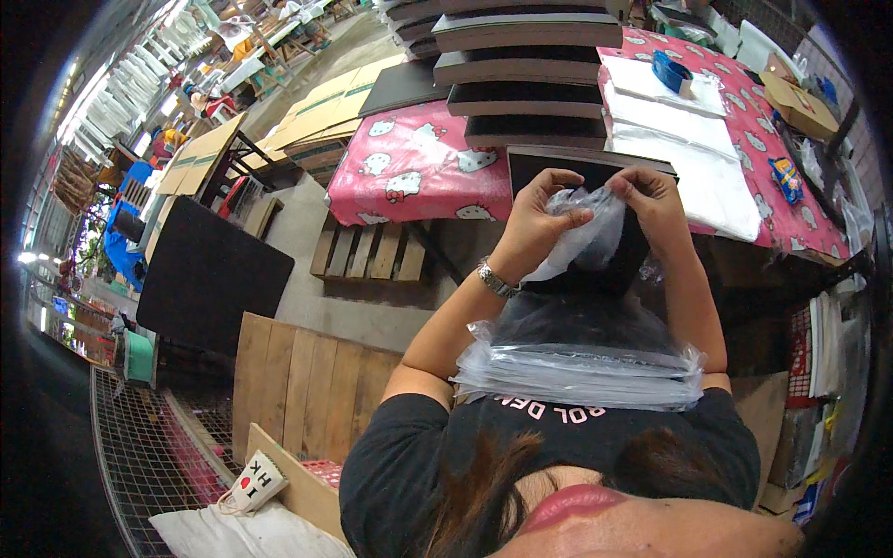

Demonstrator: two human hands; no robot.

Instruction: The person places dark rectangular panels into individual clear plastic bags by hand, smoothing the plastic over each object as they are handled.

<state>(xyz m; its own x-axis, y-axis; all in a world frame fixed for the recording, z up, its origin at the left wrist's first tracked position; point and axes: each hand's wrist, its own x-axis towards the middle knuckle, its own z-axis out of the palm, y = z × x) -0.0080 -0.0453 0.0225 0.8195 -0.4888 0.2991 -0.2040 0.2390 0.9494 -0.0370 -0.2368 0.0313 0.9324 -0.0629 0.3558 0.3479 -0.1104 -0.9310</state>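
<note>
Both left hand (539, 219) & right hand (657, 200) pinch thin plastic (597, 232), prob. b/c it slips easily. Layered clear film (579, 377) lies near black shirt (577, 442), prob. for quick reach.

Glare streaks the clear plastic (579, 368); fisheye edges curve into black.

The head view looks from the wearer's head down and forward, upright, through a wide fisheye lens that bends straight edges toward a dark round rim. It sits close above the black shirt (400, 460), with the left hand (542, 216) and right hand (655, 201) near, the pink-covered table (419, 177) beyond, and a deep workshop stretching away upper left.
</note>
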